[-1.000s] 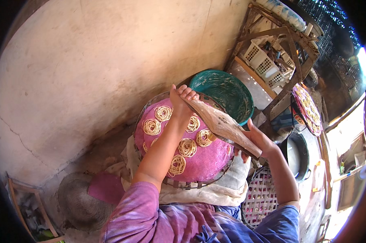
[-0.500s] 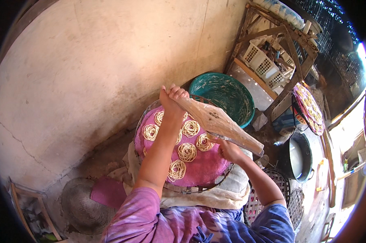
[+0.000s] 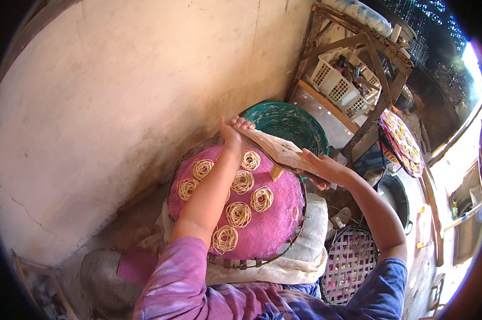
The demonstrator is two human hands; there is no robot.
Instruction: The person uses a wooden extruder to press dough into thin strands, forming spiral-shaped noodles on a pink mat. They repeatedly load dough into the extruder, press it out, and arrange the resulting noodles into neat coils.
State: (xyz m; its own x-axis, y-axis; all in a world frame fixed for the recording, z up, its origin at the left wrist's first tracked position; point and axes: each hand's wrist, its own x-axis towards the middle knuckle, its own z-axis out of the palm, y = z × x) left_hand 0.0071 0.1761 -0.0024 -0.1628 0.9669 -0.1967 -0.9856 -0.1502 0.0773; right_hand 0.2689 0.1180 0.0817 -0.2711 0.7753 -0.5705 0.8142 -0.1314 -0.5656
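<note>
Head view: right hand was lower, by the coils under the wood half a second ago; now it's on the near-right end of the wooden bar, so both hands bear on it together. Short yellow strand bunch now shows clear of the nearest noodle coil, below the bar; looks like the coil is separate from it.

Left hand clamped round the bar's far-left end, arm reaching fairly straight across the tray, hiding parts of some coils. Right hand clamped too, fingers partly hidden below, elbow bent out to the right. Bar slopes from far left to near right above the tray. Coils lie on pink cloth in the round tray, green basin beyond.
</note>
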